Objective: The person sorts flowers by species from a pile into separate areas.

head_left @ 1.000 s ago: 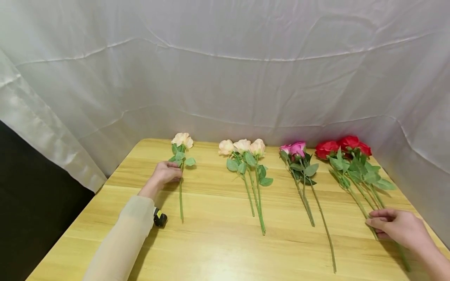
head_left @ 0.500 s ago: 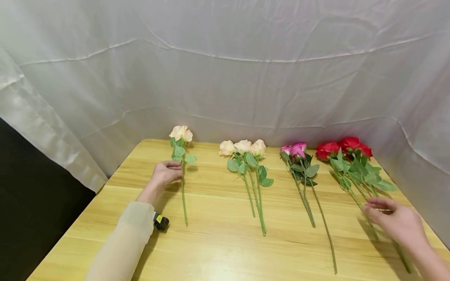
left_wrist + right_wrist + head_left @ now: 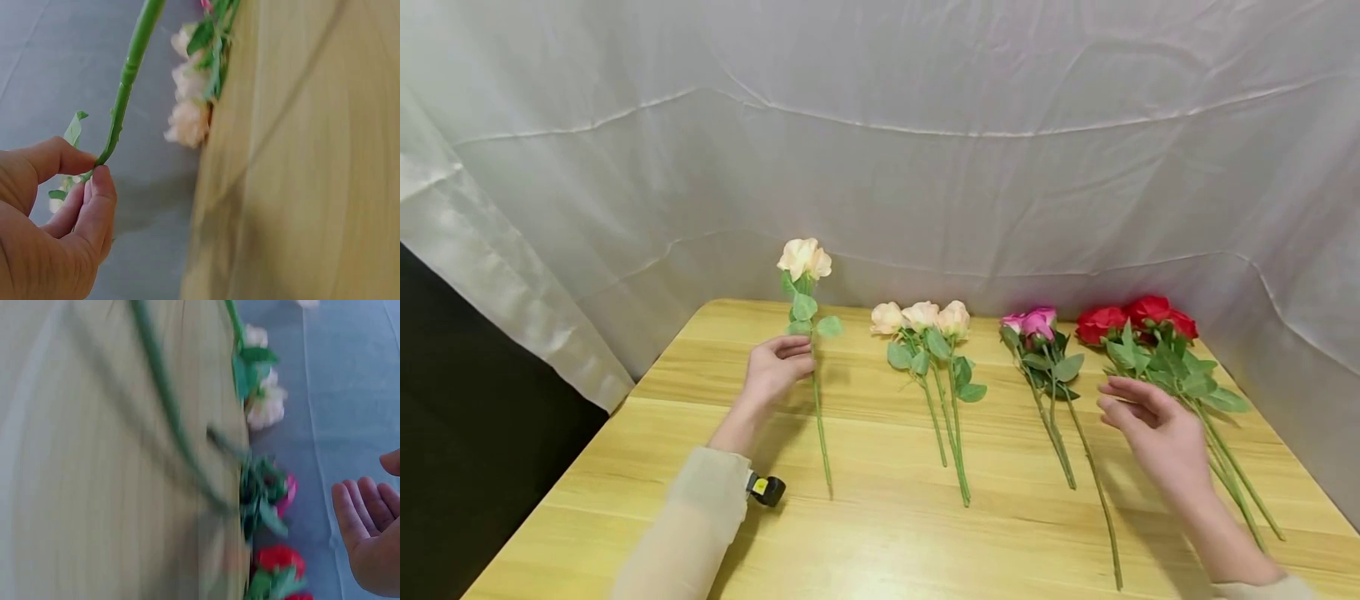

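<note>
My left hand (image 3: 777,367) pinches the green stem of a cream-peach rose (image 3: 805,259) between thumb and fingertips, just below its leaves. The rose stands tilted up above the table, its bloom in front of the curtain. In the left wrist view the stem (image 3: 122,103) runs up from the pinching fingers (image 3: 94,209). My right hand (image 3: 1157,429) hovers over the table between the pink roses (image 3: 1037,323) and the red roses (image 3: 1147,310). Its fingers are loosely bent, thumb apart; the right wrist view shows nothing between thumb and fingers (image 3: 369,503).
Three cream-peach roses (image 3: 921,315) lie together mid-table, blooms at the back edge. The wooden table (image 3: 880,550) meets a grey-white curtain (image 3: 880,192) behind. One long pink-rose stem (image 3: 1101,492) reaches toward the front. A small black device (image 3: 767,490) sits at my left wrist.
My left hand has raised the cream-peach rose off the table and shifted it right. My right hand has left the red roses' stems and moved left and farther back.
</note>
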### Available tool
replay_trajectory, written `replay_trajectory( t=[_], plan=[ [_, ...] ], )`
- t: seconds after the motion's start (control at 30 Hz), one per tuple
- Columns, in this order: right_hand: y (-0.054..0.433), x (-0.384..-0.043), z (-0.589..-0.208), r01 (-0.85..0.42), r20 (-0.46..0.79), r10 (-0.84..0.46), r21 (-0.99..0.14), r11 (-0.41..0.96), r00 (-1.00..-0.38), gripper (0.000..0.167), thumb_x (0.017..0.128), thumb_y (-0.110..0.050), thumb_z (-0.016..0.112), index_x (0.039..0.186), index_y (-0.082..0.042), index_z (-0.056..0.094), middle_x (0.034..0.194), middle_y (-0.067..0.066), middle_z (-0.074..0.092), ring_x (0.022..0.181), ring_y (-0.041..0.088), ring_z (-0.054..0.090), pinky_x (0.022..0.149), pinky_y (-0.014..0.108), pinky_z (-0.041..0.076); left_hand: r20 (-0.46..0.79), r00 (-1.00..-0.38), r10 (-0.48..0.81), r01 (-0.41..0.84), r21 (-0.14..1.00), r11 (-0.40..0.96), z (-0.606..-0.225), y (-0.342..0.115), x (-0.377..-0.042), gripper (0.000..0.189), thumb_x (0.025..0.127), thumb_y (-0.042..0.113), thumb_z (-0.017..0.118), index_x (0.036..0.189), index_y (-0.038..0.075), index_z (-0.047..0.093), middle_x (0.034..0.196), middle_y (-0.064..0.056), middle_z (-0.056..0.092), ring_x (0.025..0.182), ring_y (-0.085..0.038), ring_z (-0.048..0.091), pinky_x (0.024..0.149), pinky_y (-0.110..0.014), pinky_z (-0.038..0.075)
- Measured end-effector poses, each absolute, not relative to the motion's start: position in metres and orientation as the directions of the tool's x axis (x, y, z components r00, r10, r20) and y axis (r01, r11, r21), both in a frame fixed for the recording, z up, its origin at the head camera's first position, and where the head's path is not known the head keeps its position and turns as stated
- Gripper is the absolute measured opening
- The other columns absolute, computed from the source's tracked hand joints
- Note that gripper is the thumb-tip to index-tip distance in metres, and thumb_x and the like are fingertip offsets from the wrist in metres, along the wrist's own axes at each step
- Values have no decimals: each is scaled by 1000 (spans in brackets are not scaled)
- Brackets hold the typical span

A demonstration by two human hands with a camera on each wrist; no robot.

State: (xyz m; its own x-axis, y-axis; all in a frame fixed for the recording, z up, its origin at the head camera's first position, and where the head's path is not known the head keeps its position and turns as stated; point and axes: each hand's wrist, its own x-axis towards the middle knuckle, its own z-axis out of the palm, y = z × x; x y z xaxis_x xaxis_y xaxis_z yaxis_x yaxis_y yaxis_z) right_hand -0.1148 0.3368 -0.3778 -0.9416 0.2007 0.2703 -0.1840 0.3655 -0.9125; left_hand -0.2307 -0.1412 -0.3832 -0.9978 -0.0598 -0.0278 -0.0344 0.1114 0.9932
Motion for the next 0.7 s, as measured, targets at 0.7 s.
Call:
replay_trajectory(
  t=[0.7],
  plan=[
    [195,-140,-382,-214,211,-36,-971,103,-977,38,99,-8,71,133,6,61,129,27,66,107,26,72,90,32,63,149,-986,79,147,989,-23,-346,-37,-204,43,83,-17,68,125,-6,67,125,-24,68,117,-41,65,90,-26,61]
  ],
)
